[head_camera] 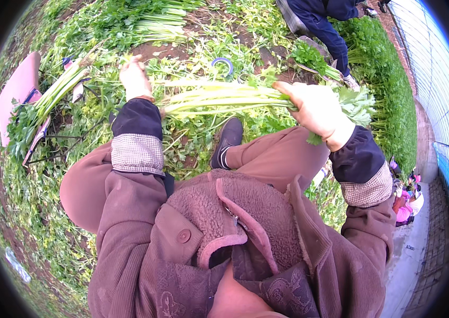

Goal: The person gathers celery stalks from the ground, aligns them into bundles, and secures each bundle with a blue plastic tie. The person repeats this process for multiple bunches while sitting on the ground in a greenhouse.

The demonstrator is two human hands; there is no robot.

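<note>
My right hand (pixel 320 113) is closed around the leafy end of a bunch of celery (pixel 224 99), held level before me with its pale stalks pointing left. The root ends lie just right of my left wrist. My left hand (pixel 135 77) is raised left of the bunch, apart from its stalks; a yellowish leaf shows by its fingertips, but whether they pinch it is unclear. Both hands look pale and overexposed. On the ground beyond the bunch lies a roll of purple-blue tape (pixel 228 65).
More celery (pixel 57 91) rests across a frame with pink fabric at left. Cut celery (pixel 161 24) lies in a heap at the top. A person in dark blue (pixel 331 31) stands by a standing celery row (pixel 387 91). Other people (pixel 407 202) are at right, near the greenhouse wall.
</note>
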